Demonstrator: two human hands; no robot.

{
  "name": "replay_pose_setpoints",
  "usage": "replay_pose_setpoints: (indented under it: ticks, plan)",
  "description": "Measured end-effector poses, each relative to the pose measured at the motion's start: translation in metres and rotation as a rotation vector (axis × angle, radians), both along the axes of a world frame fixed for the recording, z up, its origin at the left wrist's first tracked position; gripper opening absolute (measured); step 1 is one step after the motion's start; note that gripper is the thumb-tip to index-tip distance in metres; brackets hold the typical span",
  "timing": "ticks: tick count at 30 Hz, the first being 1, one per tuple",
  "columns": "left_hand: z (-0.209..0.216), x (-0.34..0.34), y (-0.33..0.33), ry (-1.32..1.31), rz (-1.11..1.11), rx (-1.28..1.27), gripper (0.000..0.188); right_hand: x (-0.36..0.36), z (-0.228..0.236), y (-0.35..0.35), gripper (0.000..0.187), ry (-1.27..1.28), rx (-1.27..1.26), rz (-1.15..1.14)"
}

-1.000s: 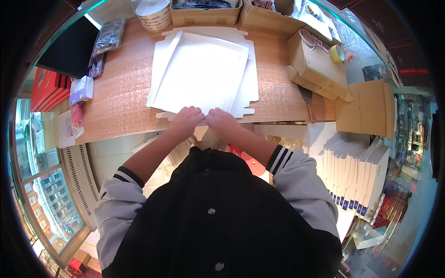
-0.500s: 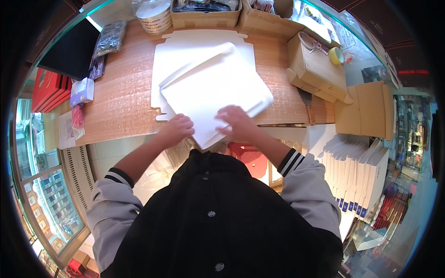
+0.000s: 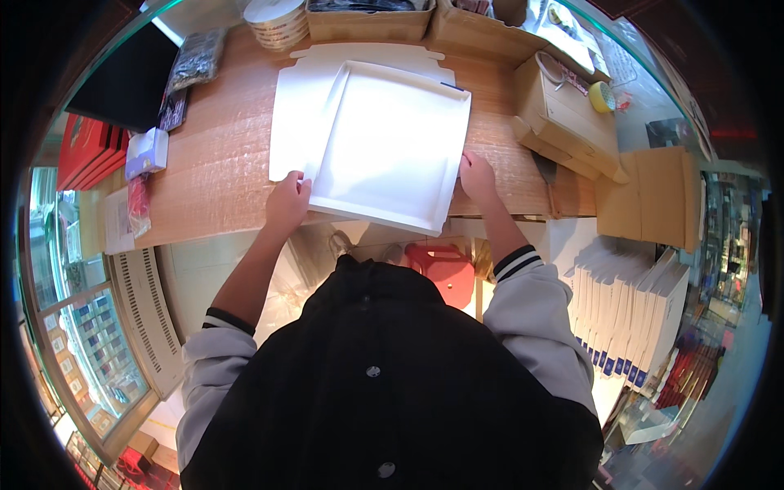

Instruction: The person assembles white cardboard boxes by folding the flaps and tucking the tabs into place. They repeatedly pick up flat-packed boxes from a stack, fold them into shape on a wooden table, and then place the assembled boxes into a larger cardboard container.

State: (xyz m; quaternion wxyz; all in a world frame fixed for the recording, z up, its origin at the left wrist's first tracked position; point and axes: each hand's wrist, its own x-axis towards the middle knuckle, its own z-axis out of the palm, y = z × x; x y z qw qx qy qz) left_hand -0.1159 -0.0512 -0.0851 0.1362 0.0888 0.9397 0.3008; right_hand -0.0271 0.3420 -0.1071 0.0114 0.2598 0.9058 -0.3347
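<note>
A shallow white cardboard tray (image 3: pixel 392 147) with low raised sides is tilted slightly, its near edge reaching past the table's front edge. My left hand (image 3: pixel 288 202) is closed on its near left corner, thumb on top. At the right side, my right hand (image 3: pixel 478 178) grips the tray's edge, some fingers hidden behind the wall. Under and behind the tray lies a flat white cardboard sheet (image 3: pixel 296 114) with notched edges, partly covered.
On the wooden table (image 3: pixel 216 163) stand a stack of tape rolls (image 3: pixel 276 24), open cardboard boxes (image 3: pixel 371 24) and a brown carton (image 3: pixel 563 106). Red boxes (image 3: pixel 86 155) and a small tissue pack (image 3: pixel 148 152) sit left. Below is a red stool (image 3: pixel 445 273); white boxes (image 3: pixel 629 306) stand right.
The white tray has turned and its hollow inside now faces up. My hands have moved apart, from its near corner to its left and right sides.
</note>
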Motion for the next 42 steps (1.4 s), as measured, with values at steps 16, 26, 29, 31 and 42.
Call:
replay_pose_setpoints:
  ticks: [16,26,29,31,42]
  plan:
    - [0.013,-0.01,0.022,-0.053,0.01,-0.242,0.026,0.043,0.016,-0.051,0.052,-0.041,0.024,-0.027]
    - [0.004,-0.019,-0.01,0.15,-0.426,-0.079,0.02,0.068,0.023,-0.038,0.016,0.154,0.037,0.282]
    - [0.01,-0.022,-0.017,0.195,-0.6,-0.089,0.022,0.077,0.026,-0.027,0.016,0.252,-0.105,0.351]
    - [0.018,-0.024,-0.018,0.198,-0.667,-0.113,0.022,0.08,0.033,-0.025,0.019,0.317,0.02,0.507]
    - [0.01,-0.03,-0.032,-0.043,-0.177,0.482,0.015,0.065,0.009,-0.031,0.013,0.244,-0.518,0.04]
